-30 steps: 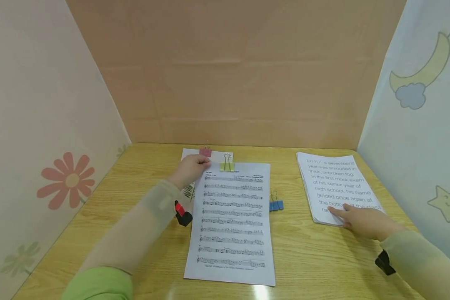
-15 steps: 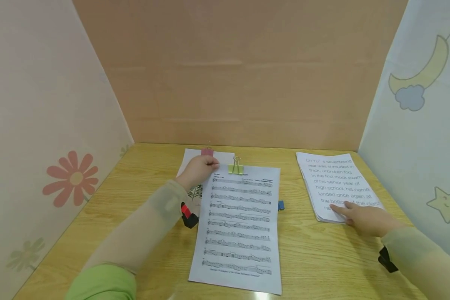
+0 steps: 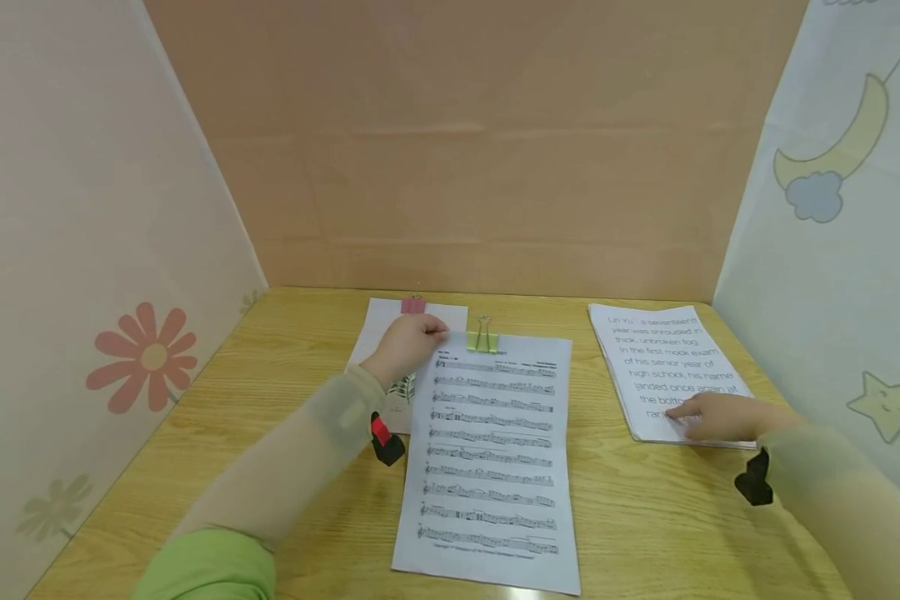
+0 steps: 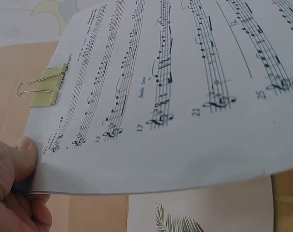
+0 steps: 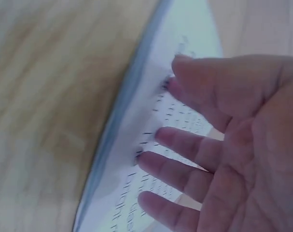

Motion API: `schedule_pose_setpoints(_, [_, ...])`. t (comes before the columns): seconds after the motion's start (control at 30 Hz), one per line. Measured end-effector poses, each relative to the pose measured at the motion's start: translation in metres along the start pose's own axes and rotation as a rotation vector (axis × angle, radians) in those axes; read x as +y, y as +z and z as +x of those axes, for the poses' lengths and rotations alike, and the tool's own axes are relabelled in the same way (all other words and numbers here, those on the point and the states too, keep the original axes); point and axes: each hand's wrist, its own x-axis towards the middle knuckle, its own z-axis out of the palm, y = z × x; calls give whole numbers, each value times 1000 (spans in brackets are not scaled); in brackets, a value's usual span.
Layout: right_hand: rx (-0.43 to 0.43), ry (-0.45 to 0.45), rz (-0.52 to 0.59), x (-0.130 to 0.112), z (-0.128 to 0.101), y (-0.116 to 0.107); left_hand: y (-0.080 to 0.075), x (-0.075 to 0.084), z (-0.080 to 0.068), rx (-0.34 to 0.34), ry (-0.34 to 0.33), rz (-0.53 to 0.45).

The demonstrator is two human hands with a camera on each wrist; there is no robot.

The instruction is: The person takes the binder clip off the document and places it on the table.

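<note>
Left hand: the left hand (image 3: 405, 343) is extended to about 11 o'clock on the table; the top left corner of the sheet music (image 3: 491, 450) is pinched between thumb (image 4: 25, 157) and curled fingers, and in the left wrist view that edge is seen raised off the surface.
Right hand: the right hand (image 3: 720, 417) is laid at about 2 o'clock, fingers (image 5: 185, 166) nearly straight and slightly spread, pressed on the near end of the text stack (image 3: 663, 367).
Sheet music: found at centre, 12 o'clock, slightly skewed; one green binder clip (image 3: 483, 339) is fixed at its top edge.
Count: three paper items are seen; two binder clips, one green, one pink (image 3: 413, 306).
Surroundings: a plant-print sheet (image 3: 397, 350), bearing the pink clip, is partly covered by the sheet music and the left hand. A wooden table (image 3: 270, 417) carries everything; panels enclose it on three sides.
Obstruction: the lowest text lines are hidden by the right hand.
</note>
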Motion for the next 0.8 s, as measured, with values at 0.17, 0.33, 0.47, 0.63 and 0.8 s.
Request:
schedule_pose_setpoints(0.17, [92, -39, 43, -20, 7, -18, 2, 3, -3, 6, -20, 28])
schedule_pose_setpoints(0.33, [248, -80, 138, -63, 16, -41, 3, 3, -6, 14, -29, 44])
schedule_pose_setpoints(0.47, [328, -122, 219, -95, 28, -55, 3, 2, -8, 18, -42, 42])
schedule_pose_setpoints(0.63, [354, -192, 293, -129, 48, -65, 0, 3, -11, 22, -62, 45])
schedule_pose_setpoints(0.8, [332, -257, 298, -163, 66, -70, 0, 2, -12, 22, -76, 42])
